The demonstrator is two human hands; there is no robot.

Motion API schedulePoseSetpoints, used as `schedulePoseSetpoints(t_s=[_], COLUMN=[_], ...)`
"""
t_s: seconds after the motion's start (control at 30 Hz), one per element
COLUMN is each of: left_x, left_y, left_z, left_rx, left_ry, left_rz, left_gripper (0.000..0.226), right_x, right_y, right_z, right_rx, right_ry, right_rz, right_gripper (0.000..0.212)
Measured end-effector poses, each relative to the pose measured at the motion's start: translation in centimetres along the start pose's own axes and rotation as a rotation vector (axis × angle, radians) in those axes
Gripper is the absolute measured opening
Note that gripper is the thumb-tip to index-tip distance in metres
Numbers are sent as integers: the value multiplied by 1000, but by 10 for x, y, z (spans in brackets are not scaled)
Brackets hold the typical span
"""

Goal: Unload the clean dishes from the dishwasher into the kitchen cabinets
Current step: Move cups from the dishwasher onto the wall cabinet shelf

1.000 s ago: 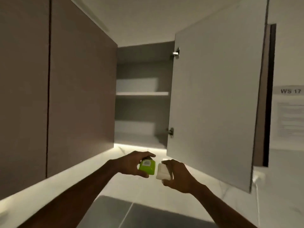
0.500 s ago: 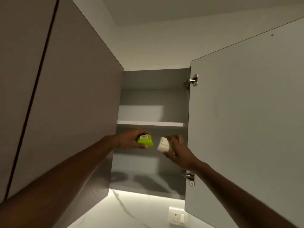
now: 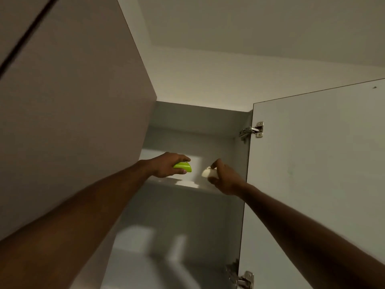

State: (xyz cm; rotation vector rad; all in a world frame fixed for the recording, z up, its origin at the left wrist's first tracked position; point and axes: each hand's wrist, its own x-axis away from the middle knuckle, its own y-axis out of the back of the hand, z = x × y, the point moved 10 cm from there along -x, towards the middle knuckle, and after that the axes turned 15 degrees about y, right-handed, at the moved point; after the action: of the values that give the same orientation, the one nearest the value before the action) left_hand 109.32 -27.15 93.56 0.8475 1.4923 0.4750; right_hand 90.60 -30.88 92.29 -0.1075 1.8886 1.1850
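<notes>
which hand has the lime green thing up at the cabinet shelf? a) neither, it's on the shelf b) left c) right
b: the left hand grips the small lime-green plastic cup, while the right hand holds a small white cup.

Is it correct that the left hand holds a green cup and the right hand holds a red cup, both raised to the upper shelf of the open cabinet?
Not quite: the head view shows the right hand holding a white cup, not a red one. The left hand does hold the green cup, both raised to the upper shelf of the open cabinet.
</notes>
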Motion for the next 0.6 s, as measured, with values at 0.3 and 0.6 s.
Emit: schedulePoseSetpoints(t_s=[0.3, 0.6], left_x=[-48, -78], left_y=[-62, -106], left_z=[18, 35], left_rx=[46, 224], left_ry=[54, 215], left_rz=[323, 468], left_gripper=[56, 45], right_x=[-22, -53], right_y=[-49, -75], right_z=[-34, -52], right_rx=[-199, -74], right_ry=[-126, -180], right_rz=[193, 334], right_gripper=[35, 36])
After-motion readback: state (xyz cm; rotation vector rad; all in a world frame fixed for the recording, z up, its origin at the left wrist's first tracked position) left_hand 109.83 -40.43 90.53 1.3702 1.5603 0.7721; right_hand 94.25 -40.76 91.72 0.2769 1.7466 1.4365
